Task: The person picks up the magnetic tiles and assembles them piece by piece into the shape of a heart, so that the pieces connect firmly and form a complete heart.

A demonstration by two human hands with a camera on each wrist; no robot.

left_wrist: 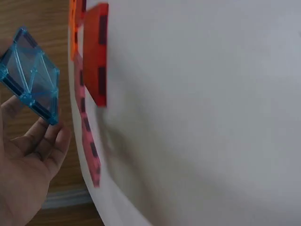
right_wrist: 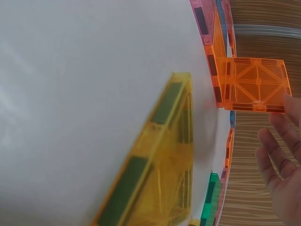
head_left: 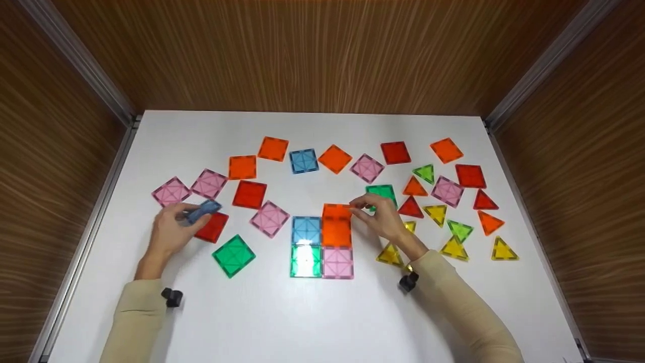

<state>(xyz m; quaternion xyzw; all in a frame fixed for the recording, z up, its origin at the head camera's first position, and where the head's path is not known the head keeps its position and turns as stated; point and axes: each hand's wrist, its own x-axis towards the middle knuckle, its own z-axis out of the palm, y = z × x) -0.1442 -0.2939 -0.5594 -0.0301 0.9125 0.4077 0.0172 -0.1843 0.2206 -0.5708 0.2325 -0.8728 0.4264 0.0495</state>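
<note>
My left hand point(head_left: 171, 229) holds a translucent blue square magnetic tile point(left_wrist: 34, 75) by its edges, raised above a red square tile point(head_left: 214, 228). At the middle of the table lies a two-by-two block of flat tiles: blue point(head_left: 306, 231), green point(head_left: 302, 267), pink point(head_left: 337, 263) and orange point(head_left: 336, 234). Another orange square tile point(right_wrist: 257, 84) stands upright at the far edge of the flat orange one. Its upper right corner is pinched by the thumb and fingertips of my right hand point(head_left: 381, 218).
Loose square tiles, such as a green one point(head_left: 234, 255) and a pink one point(head_left: 270, 219), lie around the left and back. On the right are several triangle tiles, among them a yellow one point(head_left: 504, 249). Wood-grain panels point(head_left: 302, 55) border the white table point(head_left: 262, 317).
</note>
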